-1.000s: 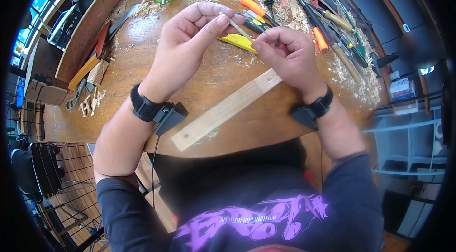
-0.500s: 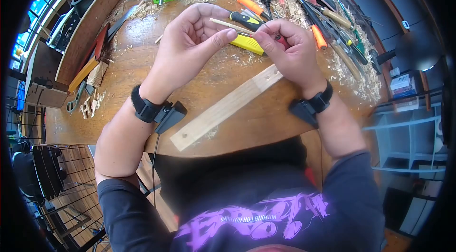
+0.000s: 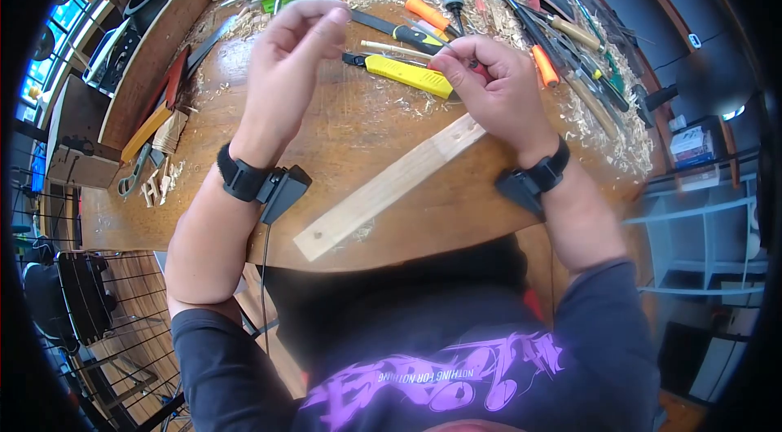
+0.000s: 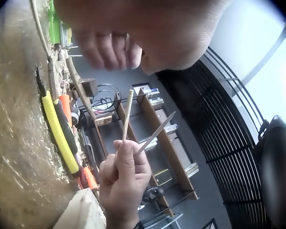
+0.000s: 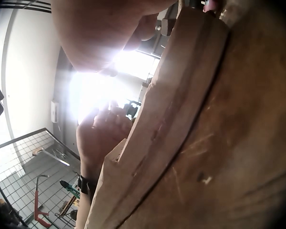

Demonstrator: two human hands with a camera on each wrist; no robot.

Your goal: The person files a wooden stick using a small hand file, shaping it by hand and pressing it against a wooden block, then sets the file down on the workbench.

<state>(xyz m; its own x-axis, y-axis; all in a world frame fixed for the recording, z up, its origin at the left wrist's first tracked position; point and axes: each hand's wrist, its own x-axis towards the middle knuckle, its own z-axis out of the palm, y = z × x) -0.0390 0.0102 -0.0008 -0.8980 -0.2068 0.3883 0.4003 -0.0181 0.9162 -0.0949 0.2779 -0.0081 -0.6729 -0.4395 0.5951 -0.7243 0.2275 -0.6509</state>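
Stick [image 4: 127, 114], thin and pale, is pinched in the right hand [image 4: 126, 174] above the tabletop [image 3: 440, 196], a pointed blade [image 4: 157, 131] beside it. The left hand [image 3: 285, 72] is apart, loosely curled, seemingly bare — best pinch lightly and mind the blade's tip.

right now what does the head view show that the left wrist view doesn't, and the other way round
Only the head view shows the scissors and the purple shirt lettering. Only the left wrist view shows the black slatted structure on its right side. Both show the right hand holding a thin wooden stick and a pointed metal tool, plus the left hand and the yellow cutter.
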